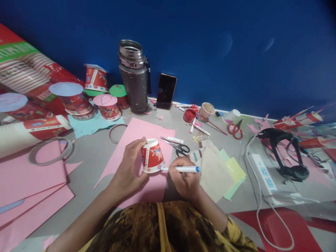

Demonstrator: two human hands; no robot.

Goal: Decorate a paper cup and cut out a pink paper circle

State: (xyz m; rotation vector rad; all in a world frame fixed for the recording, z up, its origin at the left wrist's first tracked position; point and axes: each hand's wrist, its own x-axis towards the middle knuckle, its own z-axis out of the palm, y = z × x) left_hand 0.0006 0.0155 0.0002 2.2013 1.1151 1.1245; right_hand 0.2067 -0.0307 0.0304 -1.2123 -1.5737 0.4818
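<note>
The left hand (130,169) has its grip clamped round the wall of the paper cup (152,155), probably light and crushable, while the right hand (185,182) pinches a marker (189,169).

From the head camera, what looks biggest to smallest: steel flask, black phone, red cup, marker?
1. steel flask
2. black phone and red cup: they look about alike, and the cup is nearer the camera
3. marker
</note>
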